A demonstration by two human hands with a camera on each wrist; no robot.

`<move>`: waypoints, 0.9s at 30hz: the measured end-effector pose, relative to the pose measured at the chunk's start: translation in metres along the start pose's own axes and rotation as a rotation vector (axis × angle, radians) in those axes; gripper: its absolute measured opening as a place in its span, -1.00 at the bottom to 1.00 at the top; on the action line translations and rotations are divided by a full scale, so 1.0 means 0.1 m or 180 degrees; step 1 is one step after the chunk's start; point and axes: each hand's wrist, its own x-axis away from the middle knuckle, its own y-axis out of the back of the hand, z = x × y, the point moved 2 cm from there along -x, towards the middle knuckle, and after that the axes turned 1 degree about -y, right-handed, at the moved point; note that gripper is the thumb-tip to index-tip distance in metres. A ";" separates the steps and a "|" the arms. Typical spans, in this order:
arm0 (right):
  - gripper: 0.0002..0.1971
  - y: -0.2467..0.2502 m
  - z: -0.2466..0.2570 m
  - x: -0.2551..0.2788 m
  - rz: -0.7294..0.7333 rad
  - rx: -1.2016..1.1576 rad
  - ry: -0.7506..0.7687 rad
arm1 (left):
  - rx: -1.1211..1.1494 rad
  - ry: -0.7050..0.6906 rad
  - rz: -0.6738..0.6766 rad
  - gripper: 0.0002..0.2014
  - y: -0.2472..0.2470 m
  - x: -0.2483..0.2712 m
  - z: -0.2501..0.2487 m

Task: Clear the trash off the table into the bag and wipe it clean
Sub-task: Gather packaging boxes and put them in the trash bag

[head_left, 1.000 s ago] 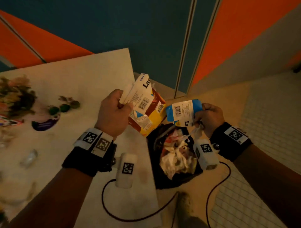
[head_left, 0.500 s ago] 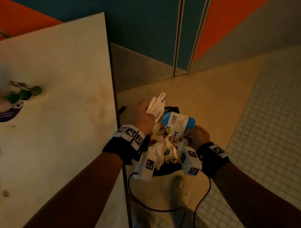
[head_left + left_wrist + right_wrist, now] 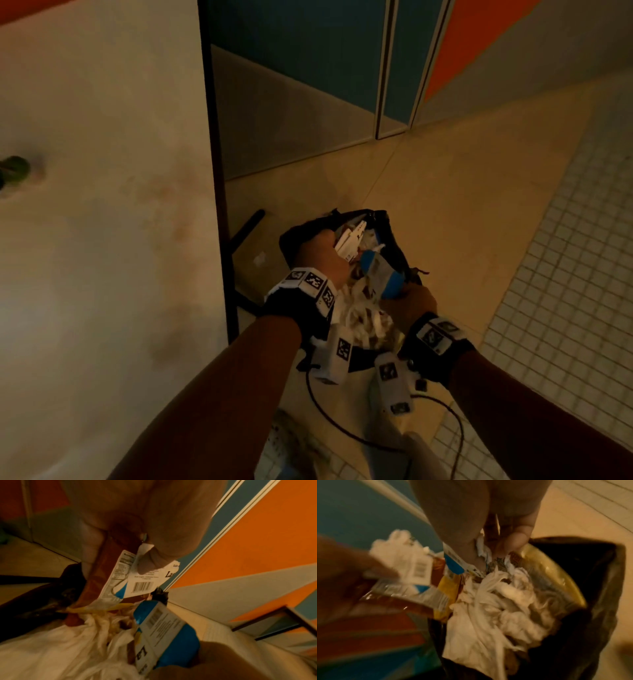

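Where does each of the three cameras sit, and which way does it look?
Head: on the head, facing down at the black bag on the floor; both forearms show.
Left wrist: along the left hand holding wrappers.
Right wrist: along the right hand, which pinches a blue wrapper, into the bag.
All share the crumpled white paper.

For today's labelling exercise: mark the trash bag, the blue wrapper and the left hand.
trash bag [image 3: 394, 240]: head view, black far rim.
blue wrapper [image 3: 181, 651]: left wrist view, blue edge beside the white label.
left hand [image 3: 317, 255]: head view, back of the hand, gripping wrappers over the bag.
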 end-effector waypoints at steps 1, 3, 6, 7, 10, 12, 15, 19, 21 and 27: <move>-0.72 -0.01 -0.01 -0.03 0.0000 0.0389 0.0173 | -0.0058 0.0044 0.0082 -0.76 -0.06 -0.01 0.01; -0.71 -0.05 -0.04 -0.08 0.0134 0.0753 0.0271 | -0.0093 0.0090 0.0145 -0.66 -0.20 -0.09 0.10; -0.81 -0.14 -0.13 -0.22 0.0316 0.0951 0.0050 | -0.0131 0.0246 0.0434 -0.61 -0.36 -0.17 0.20; -0.89 -0.17 -0.15 -0.25 0.0357 0.1025 -0.0005 | -0.0187 0.0346 0.0554 -0.59 -0.41 -0.19 0.22; -0.62 -0.24 -0.24 -0.36 0.0540 0.1309 -0.0085 | -0.0354 0.0491 0.0646 -0.58 -0.54 -0.28 0.34; -0.53 -0.22 -0.25 -0.34 0.0556 0.1346 0.0022 | -0.0646 0.0624 0.0872 -0.53 -0.62 -0.31 0.38; -0.41 -0.10 -0.24 -0.19 0.0312 0.1212 0.0405 | -0.0874 0.0701 0.1021 -0.45 -0.65 -0.29 0.40; -0.27 -0.02 -0.17 0.01 0.0283 0.1648 0.1215 | -0.0797 0.0723 0.1086 -0.27 -0.73 -0.31 0.52; -0.22 -0.11 -0.15 0.00 0.0529 0.2020 0.1365 | -0.1071 0.0494 0.1117 -0.20 -0.80 -0.34 0.59; -0.05 -0.21 -0.14 -0.26 0.0840 0.2503 0.0816 | -0.1353 0.0599 0.1303 -0.39 -0.91 -0.43 0.68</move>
